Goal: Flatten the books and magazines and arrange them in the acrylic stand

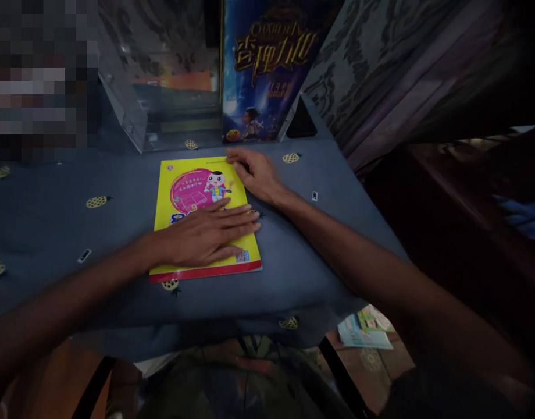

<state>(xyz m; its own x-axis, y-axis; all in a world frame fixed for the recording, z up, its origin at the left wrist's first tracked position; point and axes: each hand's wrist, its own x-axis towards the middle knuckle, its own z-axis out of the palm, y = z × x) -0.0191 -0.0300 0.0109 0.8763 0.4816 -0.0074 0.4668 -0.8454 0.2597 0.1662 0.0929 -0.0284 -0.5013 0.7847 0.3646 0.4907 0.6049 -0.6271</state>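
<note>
A yellow booklet point(166, 192) with a magenta circle, a cartoon child and a red lower strip lies face up on the cloth-covered table. My left hand point(202, 231) rests flat across its lower half, fingers stretched to the right and slightly apart, hiding part of the printed title. At the booklet's upper right corner, my right hand point(256, 173) touches the edge, its fingers loosely bent and a gap showing between thumb and forefinger. Neither hand lifts the booklet.
Behind the booklet stands a transparent holder point(136, 125) with a tall dark-blue book point(267, 87) upright in it. A dark triangular object point(303, 121) is beside it. The blue-grey tablecloth point(119, 308) has pineapple prints. Printed papers point(366, 333) lie on the floor, lower right.
</note>
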